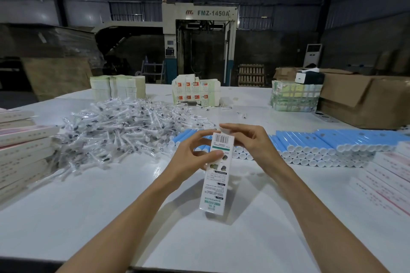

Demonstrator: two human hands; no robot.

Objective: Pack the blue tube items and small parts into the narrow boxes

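A narrow white box (216, 179) with a barcode and green print stands upright on the white table (111, 206) in front of me. My left hand (195, 153) grips its upper part from the left, thumb across the face. My right hand (248, 139) has its fingertips on the box's top flap. Behind them blue tubes (321, 146) with white caps lie stacked in a long row. A big pile of small parts in clear wrappers (124, 128) covers the table at the left.
Filled narrow boxes (24, 153) are stacked at the left edge, more boxes (390, 175) lie at the right. Stacks of flat cartons (117, 88) (195, 92) and a wrapped bundle (295, 97) sit at the back, beside a large cardboard box (366, 99).
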